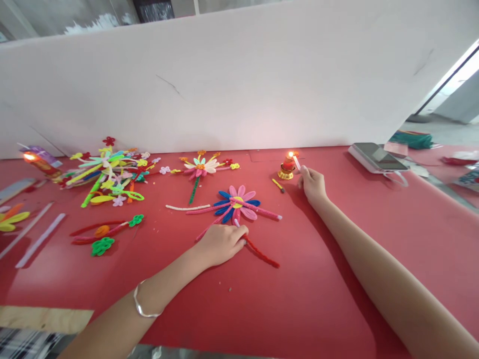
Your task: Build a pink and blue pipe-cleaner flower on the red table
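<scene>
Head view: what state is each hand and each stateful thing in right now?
Left hand: pressed flat on the table by the pink-and-blue flower, fingertips at a red pipe cleaner.
Right hand: grip shut on a white stick, tip at the flame.
Candle: lit, upright.
Second candle: lit, far left.
Phone: lying flat, screen dark.

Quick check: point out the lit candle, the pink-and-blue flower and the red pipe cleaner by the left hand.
lit candle point(287, 166), head view, on its red body.
pink-and-blue flower point(238, 203), head view, on its yellow centre.
red pipe cleaner point(262, 254), head view, on its middle stretch.
</scene>
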{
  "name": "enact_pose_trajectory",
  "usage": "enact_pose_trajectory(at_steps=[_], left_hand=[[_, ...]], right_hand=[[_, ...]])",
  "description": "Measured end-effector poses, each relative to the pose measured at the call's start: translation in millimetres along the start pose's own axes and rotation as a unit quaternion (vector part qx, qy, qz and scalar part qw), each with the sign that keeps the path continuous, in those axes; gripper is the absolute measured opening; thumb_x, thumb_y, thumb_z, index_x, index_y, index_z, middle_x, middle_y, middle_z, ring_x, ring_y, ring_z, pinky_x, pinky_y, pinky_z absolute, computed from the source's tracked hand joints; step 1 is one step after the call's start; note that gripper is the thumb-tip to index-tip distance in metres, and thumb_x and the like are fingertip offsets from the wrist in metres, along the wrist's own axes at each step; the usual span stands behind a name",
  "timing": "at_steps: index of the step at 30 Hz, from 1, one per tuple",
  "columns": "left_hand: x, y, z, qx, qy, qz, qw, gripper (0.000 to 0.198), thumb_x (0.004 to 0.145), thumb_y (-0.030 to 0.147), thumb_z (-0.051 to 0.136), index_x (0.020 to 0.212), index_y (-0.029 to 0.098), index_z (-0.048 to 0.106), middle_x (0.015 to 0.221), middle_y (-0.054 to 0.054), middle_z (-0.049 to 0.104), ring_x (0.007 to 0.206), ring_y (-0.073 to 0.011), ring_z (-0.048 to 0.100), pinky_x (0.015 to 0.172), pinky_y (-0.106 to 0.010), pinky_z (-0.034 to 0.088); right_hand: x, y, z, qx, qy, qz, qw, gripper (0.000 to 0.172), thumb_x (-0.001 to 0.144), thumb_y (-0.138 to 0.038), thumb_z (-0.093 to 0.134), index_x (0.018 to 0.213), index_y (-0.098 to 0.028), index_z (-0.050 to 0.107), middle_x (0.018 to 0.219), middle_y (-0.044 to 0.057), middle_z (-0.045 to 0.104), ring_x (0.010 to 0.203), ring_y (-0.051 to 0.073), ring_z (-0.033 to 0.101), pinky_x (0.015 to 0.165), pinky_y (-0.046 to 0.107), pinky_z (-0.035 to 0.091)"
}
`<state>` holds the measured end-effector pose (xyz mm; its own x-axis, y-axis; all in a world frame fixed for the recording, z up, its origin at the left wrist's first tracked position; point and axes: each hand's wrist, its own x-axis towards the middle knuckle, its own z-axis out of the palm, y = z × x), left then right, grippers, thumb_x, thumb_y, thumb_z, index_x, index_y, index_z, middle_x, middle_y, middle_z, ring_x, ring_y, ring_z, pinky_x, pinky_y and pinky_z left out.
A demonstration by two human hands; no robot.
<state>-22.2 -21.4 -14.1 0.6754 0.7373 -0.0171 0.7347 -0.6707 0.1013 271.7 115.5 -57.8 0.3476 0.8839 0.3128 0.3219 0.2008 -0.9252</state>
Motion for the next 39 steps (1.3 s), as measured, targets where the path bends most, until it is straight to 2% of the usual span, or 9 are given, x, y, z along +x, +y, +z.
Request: enact_pose_trajectory(at_steps=[24, 39], left_hand=[[-0.4, -0.2, 0.6, -0.001, 0.001, -0.001, 1.000, 0.013, 0.088, 0.026, 0.040, 0.091, 0.020, 0.051, 0.083, -0.002, 0.065, 0.075, -0.0178, 0.062, 0.060, -0.025, 0.039], [-0.2, -0.3, 0.9, -0.002, 0.001, -0.003, 1.000, 0.013, 0.088, 0.026, 0.039, 0.091, 0.020, 0.051, 0.082, -0.002, 0.065, 0.075, -0.0183, 0.063, 0.061, -0.025, 0.040]], right_hand=[[0.3, 2.2, 0.2, 0.000, -0.009, -0.017, 1.000, 0.043, 0.080, -0.057, 0.047, 0.071, -0.017, 0.061, 0.037, -0.005, 0.042, 0.039, 0.010, 0.039, 0.046, 0.025, 0.032], [-0.6, -1.8, 0.8, -0.014, -0.006, 0.005, 1.000, 0.042, 0.080, -0.055, 0.046, 0.070, -0.017, 0.061, 0.037, -0.005, 0.042, 0.038, 0.009, 0.036, 0.044, 0.024, 0.030]])
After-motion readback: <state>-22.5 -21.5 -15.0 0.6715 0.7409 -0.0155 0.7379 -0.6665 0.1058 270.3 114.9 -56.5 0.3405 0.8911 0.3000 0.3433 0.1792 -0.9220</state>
